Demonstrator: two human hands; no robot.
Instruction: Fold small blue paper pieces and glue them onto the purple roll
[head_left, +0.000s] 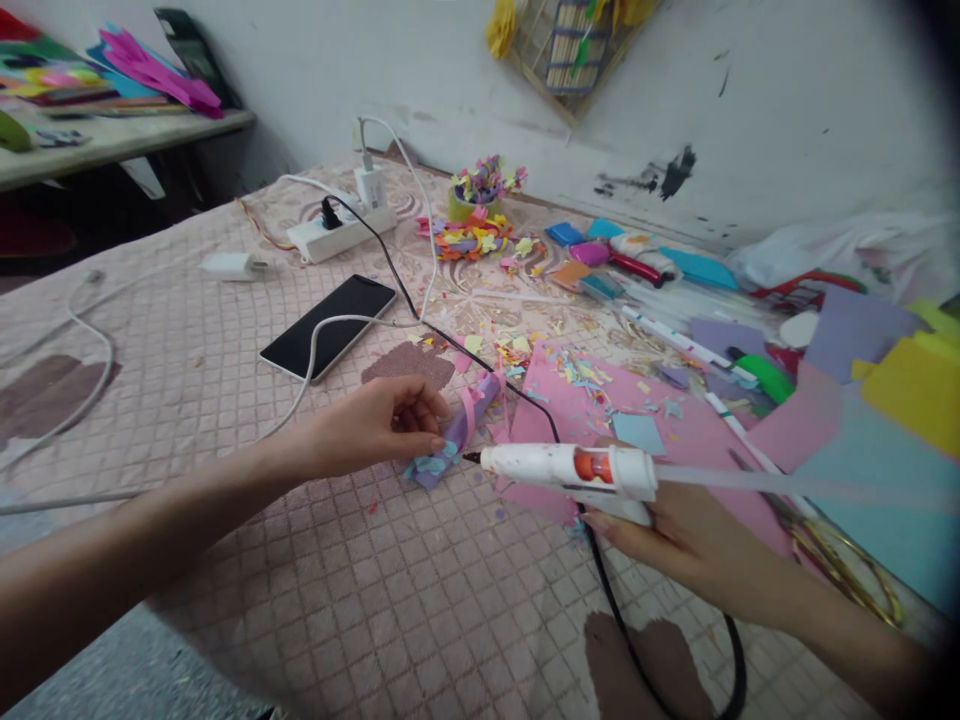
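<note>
My right hand [690,550] is wrapped round the grip of a white hot glue gun [540,464], with a clear glue stick [720,480] jutting from its back. The gun's dark nozzle points left, close to a purple paper strip [480,397] that carries light-blue paper pieces [433,462] and a pink band [471,412]. My left hand [401,425] has its fingers curled and thumb against the strip's left side, pinching it near the blue pieces. Behind the gun lies a pink sheet [551,405] scattered with paper scraps.
A black cord [480,360] runs from the power strip [341,232] across the table to the gun. A phone [330,325] lies behind my left hand. Scissors [847,565] and coloured paper [870,460] lie at right. Paper flowers [469,237] stand at the back.
</note>
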